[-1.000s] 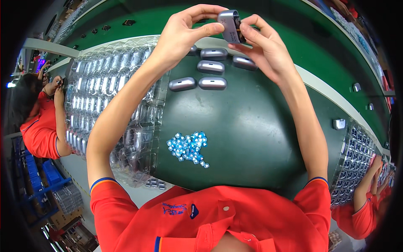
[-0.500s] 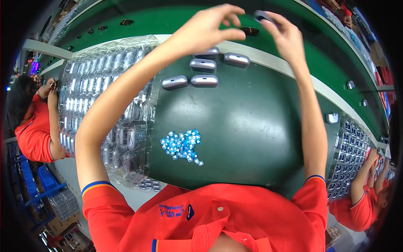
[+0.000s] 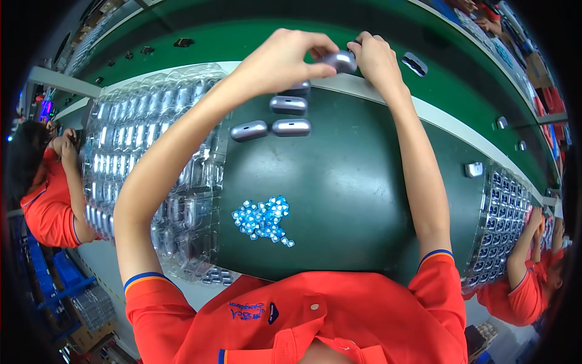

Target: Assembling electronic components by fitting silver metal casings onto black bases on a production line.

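My left hand (image 3: 284, 59) is closed around a rounded silver-grey charging case (image 3: 341, 62), held above the table's far edge. Beside it, my right hand (image 3: 377, 59) has its fingers curled in a pinch. A small dark part (image 3: 353, 47) shows at those fingertips, mostly hidden. Another silver-grey case (image 3: 414, 64) lies on the green conveyor belt just right of my right hand. Nearer me, on the dark green table (image 3: 327, 182), several more cases (image 3: 291, 127) lie below my left wrist, one partly covered by it.
Small blue-and-white pieces (image 3: 264, 218) form a pile at the table's left front. Clear plastic trays of cases (image 3: 151, 145) are stacked at left; another filled tray (image 3: 500, 218) is at right. Dark parts (image 3: 183, 42) sit on the belt. Co-workers sit at both sides.
My right hand has let go of a case, which now lies on the belt, and pinches a dark part. My left hand, open before, now holds a case; one is gone from the table.
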Available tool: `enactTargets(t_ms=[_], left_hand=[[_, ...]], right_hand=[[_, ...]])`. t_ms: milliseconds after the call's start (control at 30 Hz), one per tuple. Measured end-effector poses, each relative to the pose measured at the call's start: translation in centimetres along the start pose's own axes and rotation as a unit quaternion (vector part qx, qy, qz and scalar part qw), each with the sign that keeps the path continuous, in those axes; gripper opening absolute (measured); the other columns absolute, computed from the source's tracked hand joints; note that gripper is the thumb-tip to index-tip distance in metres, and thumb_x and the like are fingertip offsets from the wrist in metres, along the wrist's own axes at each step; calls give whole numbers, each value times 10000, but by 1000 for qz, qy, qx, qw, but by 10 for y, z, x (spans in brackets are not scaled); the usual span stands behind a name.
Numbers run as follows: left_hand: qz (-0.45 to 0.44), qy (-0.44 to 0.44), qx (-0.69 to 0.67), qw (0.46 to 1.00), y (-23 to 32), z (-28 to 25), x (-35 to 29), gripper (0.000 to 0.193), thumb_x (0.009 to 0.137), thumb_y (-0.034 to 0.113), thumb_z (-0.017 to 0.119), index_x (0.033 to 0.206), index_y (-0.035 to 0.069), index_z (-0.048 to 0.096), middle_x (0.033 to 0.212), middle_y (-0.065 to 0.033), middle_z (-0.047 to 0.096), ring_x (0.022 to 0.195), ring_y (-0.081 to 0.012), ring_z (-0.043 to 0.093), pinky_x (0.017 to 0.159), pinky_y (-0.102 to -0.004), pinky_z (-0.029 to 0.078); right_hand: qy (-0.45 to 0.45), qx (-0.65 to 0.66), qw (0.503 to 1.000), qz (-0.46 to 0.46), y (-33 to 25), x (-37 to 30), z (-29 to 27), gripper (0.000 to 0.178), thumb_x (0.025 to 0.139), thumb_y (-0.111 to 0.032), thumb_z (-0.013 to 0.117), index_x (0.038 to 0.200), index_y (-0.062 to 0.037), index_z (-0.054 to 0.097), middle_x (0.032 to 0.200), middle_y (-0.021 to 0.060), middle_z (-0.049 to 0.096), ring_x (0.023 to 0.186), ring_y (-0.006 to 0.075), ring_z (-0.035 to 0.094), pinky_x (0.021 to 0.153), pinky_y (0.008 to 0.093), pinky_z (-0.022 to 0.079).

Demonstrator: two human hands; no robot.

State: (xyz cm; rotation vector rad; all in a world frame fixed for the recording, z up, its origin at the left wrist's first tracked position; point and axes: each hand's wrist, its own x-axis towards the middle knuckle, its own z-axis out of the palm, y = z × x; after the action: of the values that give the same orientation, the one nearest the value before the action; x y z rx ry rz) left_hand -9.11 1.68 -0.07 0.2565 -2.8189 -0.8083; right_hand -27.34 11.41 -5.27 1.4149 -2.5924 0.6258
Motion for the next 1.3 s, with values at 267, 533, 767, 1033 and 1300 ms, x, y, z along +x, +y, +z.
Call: enactTargets(t_ms=[267, 533, 767, 1033, 1300], left_hand=[[-7, 184, -217, 959, -31, -5, -7, 431, 838, 223, 739, 1217, 49, 629, 1079, -119, 696, 1054, -211, 658, 928, -335, 488], [-8, 183, -328, 927, -29, 3, -2, 469, 842, 207, 741, 1264, 68, 593, 1128, -107, 668, 1057, -216, 655, 913, -339, 493], [-80, 140, -436, 885, -20, -4, -4, 391, 871, 25, 700, 1238, -4, 567, 1108, -91, 646, 1005, -150, 625, 894, -277, 503], [-69, 145, -431, 888, -18, -4, -7, 389, 864, 36, 709, 1231, -8, 586, 1054, -68, 668, 976, -141, 629, 869, -278, 502], [189, 178, -252, 932, -40, 3, -8, 383, 838, 90, 741, 1198, 23, 629, 1190, -51, 555, 1073, -155, 556, 883, -283, 468]], right_hand=[[-48, 422, 903, -68, -1, -12, -23, 327, 917, -97, 654, 1210, 35, 589, 983, 154, 694, 922, 234, 689, 860, 315, 542], [43, 501, 858, -101, -25, -27, -30, 364, 854, -93, 745, 1178, 21, 623, 1057, 122, 698, 988, 185, 680, 881, 292, 551], [53, 471, 878, -67, -34, -39, -30, 347, 852, -98, 749, 1155, 32, 640, 1070, 142, 704, 1011, 175, 679, 881, 287, 549], [-47, 605, 795, -23, -30, -36, -22, 308, 915, -119, 684, 1187, 12, 627, 1136, 152, 677, 1031, 187, 667, 917, 298, 534], [-281, 807, 520, 6, -28, -35, -20, 410, 999, -237, 565, 1283, 58, 531, 1249, 168, 560, 1125, 201, 564, 989, 344, 483]])
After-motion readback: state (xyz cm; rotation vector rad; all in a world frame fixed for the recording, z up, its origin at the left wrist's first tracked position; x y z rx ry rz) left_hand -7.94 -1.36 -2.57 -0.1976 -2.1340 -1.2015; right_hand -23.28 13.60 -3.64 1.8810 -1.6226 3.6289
